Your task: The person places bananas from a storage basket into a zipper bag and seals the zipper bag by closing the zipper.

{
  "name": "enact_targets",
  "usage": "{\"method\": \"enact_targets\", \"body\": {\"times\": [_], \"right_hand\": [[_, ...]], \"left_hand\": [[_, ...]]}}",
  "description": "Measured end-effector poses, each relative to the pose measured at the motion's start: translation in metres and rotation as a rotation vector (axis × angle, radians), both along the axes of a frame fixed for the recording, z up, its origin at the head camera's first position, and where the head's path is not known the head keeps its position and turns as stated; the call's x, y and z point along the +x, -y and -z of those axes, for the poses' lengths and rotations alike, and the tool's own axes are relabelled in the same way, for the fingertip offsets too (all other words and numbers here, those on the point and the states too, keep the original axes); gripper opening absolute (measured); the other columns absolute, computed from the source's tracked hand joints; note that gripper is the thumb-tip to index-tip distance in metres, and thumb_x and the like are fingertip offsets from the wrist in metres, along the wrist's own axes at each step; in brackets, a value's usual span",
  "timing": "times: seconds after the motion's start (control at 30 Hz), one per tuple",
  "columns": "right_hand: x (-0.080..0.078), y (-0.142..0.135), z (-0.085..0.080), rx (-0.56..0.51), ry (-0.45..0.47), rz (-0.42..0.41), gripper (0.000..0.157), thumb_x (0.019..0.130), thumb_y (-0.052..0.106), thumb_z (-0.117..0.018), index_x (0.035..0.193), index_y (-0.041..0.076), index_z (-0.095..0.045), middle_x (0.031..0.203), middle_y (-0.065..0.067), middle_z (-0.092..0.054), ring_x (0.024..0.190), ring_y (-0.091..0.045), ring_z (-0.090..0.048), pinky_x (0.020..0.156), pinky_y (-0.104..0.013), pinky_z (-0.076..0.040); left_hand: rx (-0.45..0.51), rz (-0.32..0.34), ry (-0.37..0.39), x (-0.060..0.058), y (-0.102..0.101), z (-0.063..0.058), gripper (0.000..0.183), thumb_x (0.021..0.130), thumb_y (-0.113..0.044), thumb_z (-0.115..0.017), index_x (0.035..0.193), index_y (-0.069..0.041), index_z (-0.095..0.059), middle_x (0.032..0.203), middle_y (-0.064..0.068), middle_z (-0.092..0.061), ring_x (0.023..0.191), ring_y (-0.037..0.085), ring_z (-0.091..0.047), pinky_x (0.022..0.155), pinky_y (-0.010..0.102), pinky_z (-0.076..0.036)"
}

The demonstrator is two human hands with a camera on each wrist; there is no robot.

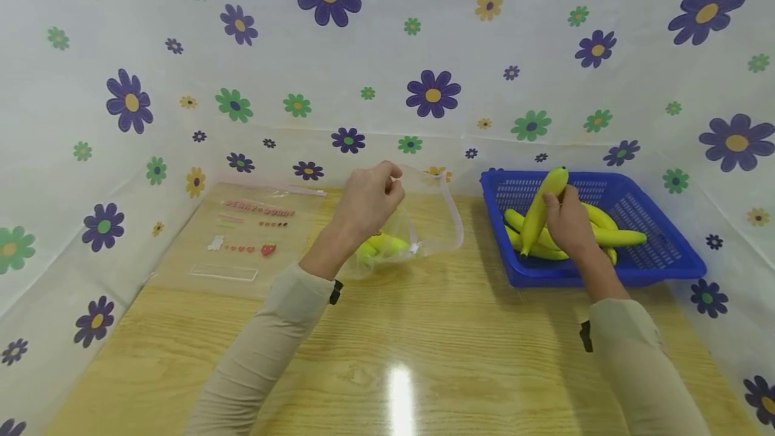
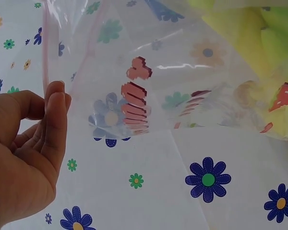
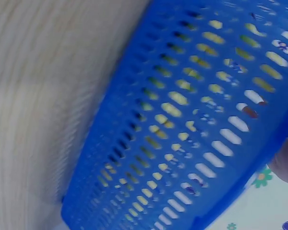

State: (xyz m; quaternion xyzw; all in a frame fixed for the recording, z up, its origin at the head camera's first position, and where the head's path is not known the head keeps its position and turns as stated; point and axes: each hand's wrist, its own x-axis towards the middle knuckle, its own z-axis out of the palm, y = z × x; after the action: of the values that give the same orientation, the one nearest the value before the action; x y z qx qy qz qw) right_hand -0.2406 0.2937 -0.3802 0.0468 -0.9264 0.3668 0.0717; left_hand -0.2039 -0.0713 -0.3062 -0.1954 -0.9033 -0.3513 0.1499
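My left hand [image 1: 366, 200] pinches the upper edge of a clear zip bag [image 1: 440, 224]. In the left wrist view, thumb and fingertips meet at the pink zip strip, and the bag [image 2: 158, 52] stretches away from them. Yellow-green bananas [image 1: 387, 245] lie inside it. Over on the right, my right hand [image 1: 572, 224] grips a banana [image 1: 541, 215], held tilted above the blue basket [image 1: 672, 264]. More bananas [image 1: 623, 237] lie in that basket. The right wrist view mostly shows the basket's slotted side, with only a bit of the hand [image 3: 285, 163] at the edge.
A second zip bag [image 1: 242, 274], with pink lettering and a strawberry print, lies flat at the left of the wooden table [image 1: 460, 342]. Flower-patterned sheeting [image 1: 387, 52] rises behind the table and along both sides, close to the basket.
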Motion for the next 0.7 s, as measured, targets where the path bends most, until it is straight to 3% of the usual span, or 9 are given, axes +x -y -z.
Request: {"method": "enact_targets", "body": {"times": [0.1, 0.23, 0.33, 0.4, 0.53, 0.7], "right_hand": [[0.002, 0.004, -0.005, -0.098, -0.104, -0.033, 0.061, 0.108, 0.038, -0.021, 0.139, -0.015, -0.024, 0.118, -0.037, -0.044, 0.102, -0.049, -0.051, 0.084, -0.056, -0.045], [0.004, 0.016, -0.011, -0.214, -0.219, -0.086, 0.049, 0.109, 0.032, -0.024, 0.119, -0.014, -0.039, 0.095, -0.026, -0.048, 0.075, -0.027, -0.050, 0.069, -0.032, -0.046], [0.008, 0.029, -0.018, -0.346, -0.247, -0.117, 0.042, 0.109, 0.031, -0.025, 0.112, -0.008, -0.042, 0.088, -0.017, -0.047, 0.071, -0.017, -0.054, 0.064, -0.021, -0.052], [0.013, 0.038, -0.023, -0.457, -0.228, -0.124, 0.039, 0.109, 0.033, -0.027, 0.112, -0.001, -0.044, 0.090, -0.014, -0.048, 0.075, -0.015, -0.058, 0.066, -0.020, -0.055], [0.028, 0.060, -0.033, -0.647, -0.092, -0.099, 0.038, 0.106, 0.045, -0.029, 0.123, 0.013, -0.041, 0.109, -0.004, -0.048, 0.096, -0.012, -0.060, 0.077, -0.021, -0.057], [0.041, 0.088, -0.036, -0.735, 0.056, -0.101, 0.050, 0.104, 0.052, -0.030, 0.127, 0.009, -0.044, 0.112, -0.005, -0.052, 0.098, -0.014, -0.060, 0.080, -0.025, -0.057]], "left_hand": [[-0.011, 0.019, 0.001, 0.000, -0.002, 0.000, 0.022, 0.097, -0.005, -0.052, 0.115, 0.002, -0.064, 0.065, 0.004, -0.057, 0.043, 0.011, -0.041, 0.040, 0.022, -0.040], [-0.021, 0.026, -0.015, -0.001, -0.004, 0.002, 0.022, 0.097, -0.004, -0.052, 0.114, 0.003, -0.064, 0.064, 0.003, -0.056, 0.042, 0.010, -0.039, 0.040, 0.021, -0.037], [-0.030, 0.032, -0.024, -0.001, -0.005, 0.002, 0.023, 0.097, -0.005, -0.052, 0.114, 0.003, -0.064, 0.062, 0.002, -0.055, 0.042, 0.009, -0.038, 0.042, 0.021, -0.035], [-0.030, 0.038, -0.022, -0.001, -0.005, 0.003, 0.023, 0.097, -0.005, -0.052, 0.114, 0.003, -0.064, 0.061, 0.002, -0.054, 0.042, 0.009, -0.038, 0.042, 0.021, -0.035], [-0.031, 0.044, -0.014, 0.000, -0.005, 0.004, 0.023, 0.097, -0.006, -0.052, 0.115, 0.003, -0.064, 0.061, 0.002, -0.053, 0.042, 0.009, -0.038, 0.042, 0.020, -0.033], [-0.037, 0.055, -0.018, 0.001, -0.006, 0.007, 0.023, 0.097, -0.005, -0.052, 0.114, 0.002, -0.064, 0.058, 0.001, -0.051, 0.041, 0.010, -0.039, 0.042, 0.021, -0.033]]}}
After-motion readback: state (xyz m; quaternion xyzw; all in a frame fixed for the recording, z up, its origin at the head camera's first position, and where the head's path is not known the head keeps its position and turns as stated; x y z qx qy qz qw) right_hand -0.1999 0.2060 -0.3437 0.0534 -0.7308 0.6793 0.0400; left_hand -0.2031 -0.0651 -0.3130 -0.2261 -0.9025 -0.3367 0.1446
